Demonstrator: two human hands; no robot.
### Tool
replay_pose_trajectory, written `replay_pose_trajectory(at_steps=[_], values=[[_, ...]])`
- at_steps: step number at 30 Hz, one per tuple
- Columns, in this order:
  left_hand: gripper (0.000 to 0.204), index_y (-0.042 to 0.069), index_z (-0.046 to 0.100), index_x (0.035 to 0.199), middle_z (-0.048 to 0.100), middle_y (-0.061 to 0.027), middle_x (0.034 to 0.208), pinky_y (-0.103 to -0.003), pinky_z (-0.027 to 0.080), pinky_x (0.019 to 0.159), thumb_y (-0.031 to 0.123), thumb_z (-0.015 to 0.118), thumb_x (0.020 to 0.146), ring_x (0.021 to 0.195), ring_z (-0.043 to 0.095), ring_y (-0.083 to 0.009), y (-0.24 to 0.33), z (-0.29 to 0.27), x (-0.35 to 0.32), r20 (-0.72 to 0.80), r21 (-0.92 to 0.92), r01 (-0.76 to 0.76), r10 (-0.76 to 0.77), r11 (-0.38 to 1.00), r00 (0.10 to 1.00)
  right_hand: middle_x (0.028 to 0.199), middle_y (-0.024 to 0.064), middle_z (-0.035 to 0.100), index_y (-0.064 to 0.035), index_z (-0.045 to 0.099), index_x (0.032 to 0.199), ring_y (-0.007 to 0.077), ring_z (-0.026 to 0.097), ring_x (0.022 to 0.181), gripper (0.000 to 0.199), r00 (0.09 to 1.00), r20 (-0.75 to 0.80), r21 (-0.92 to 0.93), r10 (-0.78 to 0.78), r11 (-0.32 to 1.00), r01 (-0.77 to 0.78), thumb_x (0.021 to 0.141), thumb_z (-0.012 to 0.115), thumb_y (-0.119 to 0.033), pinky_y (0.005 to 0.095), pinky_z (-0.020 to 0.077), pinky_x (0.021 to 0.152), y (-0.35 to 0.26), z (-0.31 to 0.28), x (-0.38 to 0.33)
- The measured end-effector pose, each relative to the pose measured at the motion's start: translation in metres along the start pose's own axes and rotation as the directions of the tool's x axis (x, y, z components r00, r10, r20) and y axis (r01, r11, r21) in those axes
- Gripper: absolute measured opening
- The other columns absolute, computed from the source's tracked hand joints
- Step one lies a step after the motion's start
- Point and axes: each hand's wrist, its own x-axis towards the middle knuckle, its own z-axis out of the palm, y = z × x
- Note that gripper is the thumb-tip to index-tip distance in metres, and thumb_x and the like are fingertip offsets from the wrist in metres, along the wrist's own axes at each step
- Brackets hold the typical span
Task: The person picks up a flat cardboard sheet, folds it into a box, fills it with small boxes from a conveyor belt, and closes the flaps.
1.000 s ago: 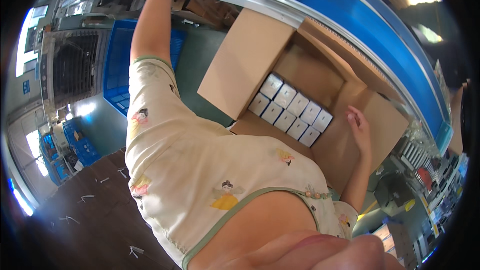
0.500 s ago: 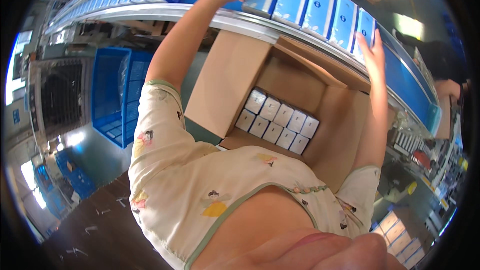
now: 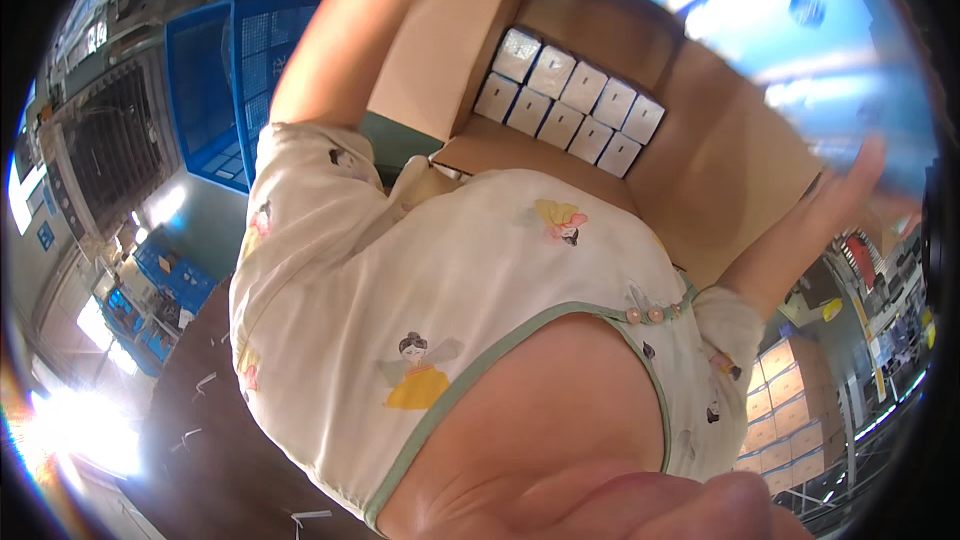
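A row of soft blue-and-white packs, which look like tissue packs (image 3: 800,15), is large and smeared at the upper right, close to me. My right hand (image 3: 875,185) presses against the near right end of this row, its thumb up and its fingers blurred. My left forearm runs up past the top edge, so the left hand is out of sight. Below the packs stands an open cardboard box (image 3: 715,180). Inside it, two rows of the same kind of packs (image 3: 565,90) stand with their white ends up, against one side.
A blue plastic crate (image 3: 205,90) stands on the floor to the left. Stacked cartons (image 3: 790,410) rise at the lower right. Dark floor (image 3: 190,420) with white scraps lies at the lower left. Machinery parts show at the right rim.
The row of packs has come off the conveyor and nearer to me, at the upper right. My right hand has moved right and down with it; my left hand has left the view.
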Motion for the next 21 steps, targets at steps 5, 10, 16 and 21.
replay_pose_trajectory(at_steps=[5,10,16,21], values=[[0.11,-0.006,0.018,0.129,0.051,-0.0207,0.11,-0.038,0.044,0.084,0.033,0.084,0.051,0.097,0.056,-0.0315,0.074,0.019,-0.095,0.138,0.086,0.725,-0.729,0.683,0.67,0.11,0.0142,0.048,0.0058,0.036,0.119,0.0211,0.05,0.097,0.065,0.836,0.109,-0.237,0.537,0.831,-0.503,0.068,0.071,-0.013,0.0348,0.0433,0.084,-0.018,-0.042,-0.105],[0.101,-0.001,0.021,0.13,0.058,-0.019,0.101,-0.035,0.048,0.078,0.062,0.063,0.063,0.091,0.059,-0.0313,0.034,0.07,-0.171,0.243,0.444,0.813,-0.924,0.376,0.295,0.11,0.0158,0.052,0.0048,0.038,0.117,0.0233,0.052,0.098,0.075,0.475,0.295,-0.288,0.829,0.551,-0.783,0.063,0.077,-0.031,0.0313,0.0417,0.084,0.075,-0.035,-0.18],[0.081,-0.002,0.026,0.132,0.053,-0.0174,0.113,-0.041,0.043,0.083,0.058,0.041,0.079,0.106,0.051,-0.0293,-0.07,0.164,-0.266,0.263,0.919,0.265,-0.955,0.292,0.139,0.121,0.0285,0.044,0.0127,0.025,0.127,0.0341,0.046,0.113,0.112,-0.016,0.142,-0.986,0.99,0.14,-0.085,0.062,0.043,-0.077,0.0366,0.0361,0.094,0.181,0.039,-0.211],[0.042,0.019,0.056,0.114,0.049,0.0004,0.124,-0.04,0.039,0.089,0.045,0.037,0.087,0.113,0.047,-0.0219,-0.13,0.201,-0.238,0.539,0.842,0.108,-0.811,0.529,-0.228,0.132,0.0111,0.039,-0.0114,0.047,0.122,0.0267,0.037,0.122,0.059,-0.112,0.401,-0.893,0.909,0.416,0.173,0.083,0.034,-0.053,0.0352,0.0294,0.099,0.289,0.042,-0.25]])
